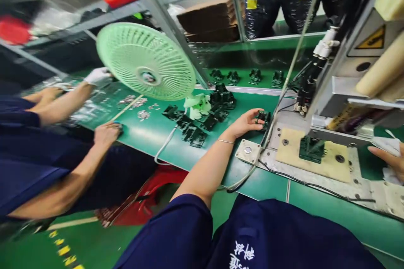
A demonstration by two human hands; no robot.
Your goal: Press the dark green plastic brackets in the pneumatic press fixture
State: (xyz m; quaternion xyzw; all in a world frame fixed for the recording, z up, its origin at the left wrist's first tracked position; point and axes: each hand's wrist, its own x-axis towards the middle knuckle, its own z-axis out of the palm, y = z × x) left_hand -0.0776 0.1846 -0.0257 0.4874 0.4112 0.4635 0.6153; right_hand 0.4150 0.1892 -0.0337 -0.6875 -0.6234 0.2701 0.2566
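Note:
At the bench's middle, my left hand has its fingers closed around a small black plastic part, just left of the press base. My right hand shows only partly at the right edge, beside a white piece that I cannot make out; its grip is unclear. Between the hands, another black plastic part sits on the cream fixture plate under the press. More black parts lie heaped to the left, around a crumpled light-green piece.
A green fan stands left of the parts. Several black parts line the back ledge. A button box and a black cable lie along the front of the press. At left, a co-worker's arms reach over small metal pieces.

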